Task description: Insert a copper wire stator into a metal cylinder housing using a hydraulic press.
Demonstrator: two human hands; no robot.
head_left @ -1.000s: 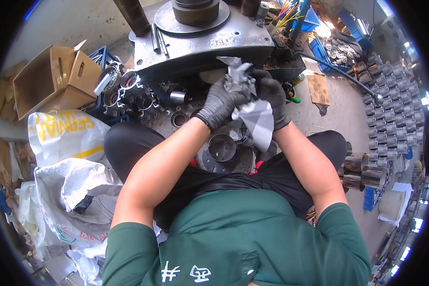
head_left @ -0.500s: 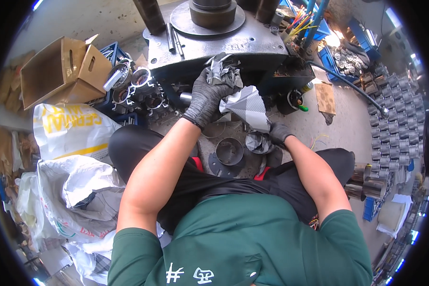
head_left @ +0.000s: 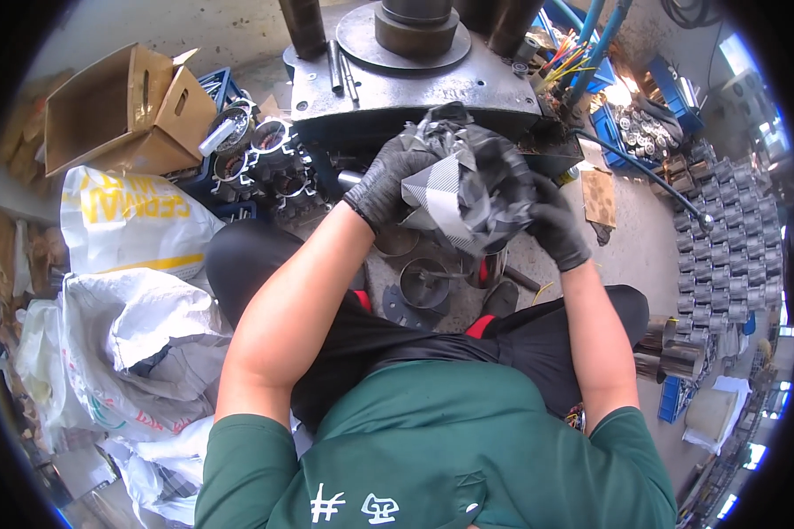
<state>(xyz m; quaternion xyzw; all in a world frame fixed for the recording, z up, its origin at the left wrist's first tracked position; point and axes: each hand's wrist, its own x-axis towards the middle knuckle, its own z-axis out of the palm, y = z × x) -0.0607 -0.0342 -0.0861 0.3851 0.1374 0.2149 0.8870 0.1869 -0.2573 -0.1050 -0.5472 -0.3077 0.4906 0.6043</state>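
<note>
A crumpled bundle of grey, black and white checked cloth [head_left: 454, 198] is held up between my gloved hands, in front of the machine. My left hand [head_left: 393, 181] is closed around the bundle's left side. On its right side my right hand [head_left: 554, 220], somewhat blurred, grips the darker folds, with its fingertips partly hidden. Below, between my legs, an open metal ring [head_left: 424, 282] stands on a dark flat plate [head_left: 401, 309]. Beside it a shiny metal cylinder [head_left: 494, 269] shows partly under the cloth.
A heavy machine with a metal bed [head_left: 406, 88] stands ahead, two rods [head_left: 336, 66] lying on it. At left are a cardboard box [head_left: 106, 115], metal housings [head_left: 269, 137] and white sacks [head_left: 137, 344]. Stacked metal cylinders [head_left: 728, 238] fill the right, near a hose [head_left: 635, 167].
My right hand has risen from the metal cylinder near the floor to the bundle, which now looks larger. Cloth no longer shows in that cylinder. My left hand keeps its hold.
</note>
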